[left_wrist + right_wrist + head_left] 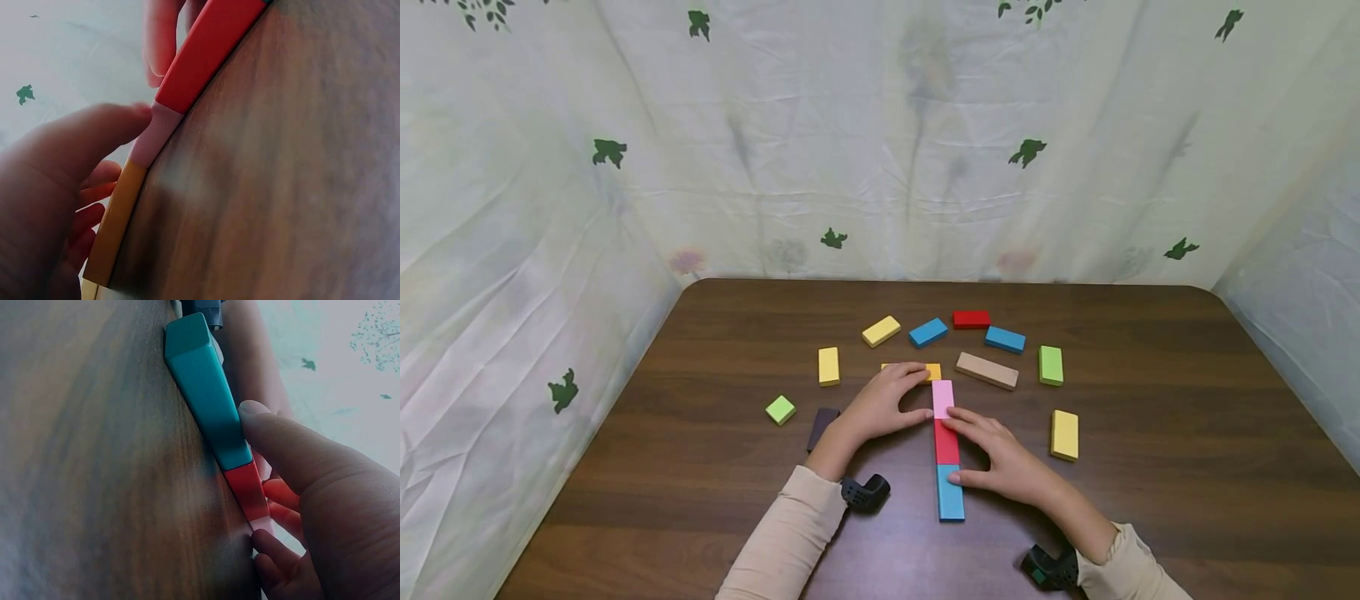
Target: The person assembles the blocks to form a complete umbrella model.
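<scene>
Pink (pixel 942 398), red (pixel 947 443) and blue (pixel 951 493) blocks lie end to end in a column, below an orange block (pixel 933 372) set crosswise. My left hand (pixel 887 404) has its thumb at the pink block's left edge and its fingers over the orange block, hiding part of it. My right hand (pixel 1007 462) rests along the column's right side, thumb on the blue block (pixel 206 394) and fingertips near the joint of pink and red. Both hands have relaxed fingers. The left wrist view shows the left thumb touching the pink block (pixel 156 134).
Around the column lie yellow (pixel 1064 435), green (pixel 1051 366), light green (pixel 781 410), blue (pixel 928 332), red (pixel 972 320), dark (pixel 822 428) and tan (pixel 987 371) blocks on the brown table (pixel 700 500). A white patterned cloth (pixel 880 150) hangs behind and beside the table.
</scene>
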A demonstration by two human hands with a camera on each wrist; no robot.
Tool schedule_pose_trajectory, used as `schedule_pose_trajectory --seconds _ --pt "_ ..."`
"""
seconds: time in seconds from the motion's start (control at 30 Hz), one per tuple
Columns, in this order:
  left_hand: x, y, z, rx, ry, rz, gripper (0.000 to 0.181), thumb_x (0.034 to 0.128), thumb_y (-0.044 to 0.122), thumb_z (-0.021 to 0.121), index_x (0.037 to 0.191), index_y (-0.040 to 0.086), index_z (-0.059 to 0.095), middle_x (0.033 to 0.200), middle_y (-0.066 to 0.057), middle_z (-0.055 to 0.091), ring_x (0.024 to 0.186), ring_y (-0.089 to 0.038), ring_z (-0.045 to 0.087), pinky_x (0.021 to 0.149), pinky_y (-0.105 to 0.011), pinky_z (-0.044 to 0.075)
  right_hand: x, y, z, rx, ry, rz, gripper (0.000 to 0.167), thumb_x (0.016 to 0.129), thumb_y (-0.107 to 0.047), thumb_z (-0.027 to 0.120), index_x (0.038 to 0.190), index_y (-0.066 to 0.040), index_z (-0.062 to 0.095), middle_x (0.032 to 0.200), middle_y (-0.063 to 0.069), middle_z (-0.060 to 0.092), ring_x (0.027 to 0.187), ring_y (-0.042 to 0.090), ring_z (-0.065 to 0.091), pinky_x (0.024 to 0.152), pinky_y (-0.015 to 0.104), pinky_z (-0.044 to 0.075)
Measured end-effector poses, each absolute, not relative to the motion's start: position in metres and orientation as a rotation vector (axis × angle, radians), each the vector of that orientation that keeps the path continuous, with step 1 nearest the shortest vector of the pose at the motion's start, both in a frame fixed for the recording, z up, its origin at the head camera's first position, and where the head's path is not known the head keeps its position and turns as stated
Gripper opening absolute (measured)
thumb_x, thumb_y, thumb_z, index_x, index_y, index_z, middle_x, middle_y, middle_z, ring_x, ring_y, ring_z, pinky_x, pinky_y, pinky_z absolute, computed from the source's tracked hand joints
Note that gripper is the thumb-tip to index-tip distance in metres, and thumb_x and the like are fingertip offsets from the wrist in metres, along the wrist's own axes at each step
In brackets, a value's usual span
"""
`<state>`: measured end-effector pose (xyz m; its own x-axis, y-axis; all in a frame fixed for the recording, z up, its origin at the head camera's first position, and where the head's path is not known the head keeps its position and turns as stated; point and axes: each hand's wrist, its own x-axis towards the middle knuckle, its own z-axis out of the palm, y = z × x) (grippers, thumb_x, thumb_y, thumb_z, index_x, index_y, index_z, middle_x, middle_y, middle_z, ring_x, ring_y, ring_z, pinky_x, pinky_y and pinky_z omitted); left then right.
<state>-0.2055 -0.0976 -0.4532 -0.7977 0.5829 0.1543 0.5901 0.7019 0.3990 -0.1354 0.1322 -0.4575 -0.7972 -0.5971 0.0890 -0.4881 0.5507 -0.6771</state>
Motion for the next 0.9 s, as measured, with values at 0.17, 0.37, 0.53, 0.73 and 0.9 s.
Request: schedule_pose_trajectory --seconds 0.17,0.37,0.53,0.73,0.9 --pt "-0.2049 -0.0981 -0.4541 -0.985 -2.911 -0.727 0.071 0.0763 0.053 0.061 0.132 0.011 0.046 0.134 -0.001 0.039 0.123 -0.018 0.033 0.101 -0.037 0.028 -0.1353 0.1324 -0.4592 -0.921 2.635 -1.074 0.071 0.076 -0.051 0.064 0.136 -0.021 0.041 0.141 0.001 0.033 0.123 0.032 0.031 0.092 0.059 0.027" --pt "-0.203 -0.0976 -0.4534 -0.974 -2.911 -0.762 0.082 0.0705 0.064 0.06 0.132 0.012 0.045 0.135 0.0 0.039 0.124 -0.017 0.031 0.102 -0.038 0.025 -0.1353 0.132 -0.4614 -0.939 2.647 -1.085 0.07 0.076 -0.048 0.066 0.136 -0.021 0.041 0.14 0.001 0.033 0.122 0.032 0.032 0.092 0.059 0.027" --pt "-0.2017 -0.0966 -0.4535 -0.956 -2.92 -0.73 0.089 0.0669 0.069 0.058 0.133 0.012 0.043 0.135 -0.002 0.038 0.125 -0.019 0.031 0.103 -0.041 0.023 -0.1354 0.1318 -0.4599 -0.927 2.638 -1.086 0.071 0.076 -0.05 0.065 0.136 -0.021 0.041 0.14 0.001 0.033 0.123 0.031 0.031 0.092 0.059 0.026" --pt "-0.2019 -0.0954 -0.455 -0.947 -2.916 -0.706 0.09 0.0657 0.069 0.06 0.133 0.012 0.042 0.135 -0.002 0.038 0.124 -0.02 0.032 0.103 -0.043 0.021 -0.1356 0.1316 -0.4581 -0.875 2.624 -1.073 0.073 0.074 -0.05 0.066 0.136 -0.021 0.041 0.141 -0.001 0.032 0.124 0.03 0.029 0.093 0.058 0.027" --pt "-0.2028 -0.0949 -0.4567 -0.948 -2.914 -0.709 0.091 0.0656 0.069 0.06 0.133 0.012 0.042 0.135 -0.002 0.038 0.123 -0.019 0.033 0.103 -0.041 0.022 -0.1356 0.132 -0.4583 -0.883 2.626 -1.071 0.072 0.075 -0.051 0.065 0.136 -0.021 0.041 0.141 -0.001 0.032 0.124 0.03 0.029 0.093 0.058 0.026"
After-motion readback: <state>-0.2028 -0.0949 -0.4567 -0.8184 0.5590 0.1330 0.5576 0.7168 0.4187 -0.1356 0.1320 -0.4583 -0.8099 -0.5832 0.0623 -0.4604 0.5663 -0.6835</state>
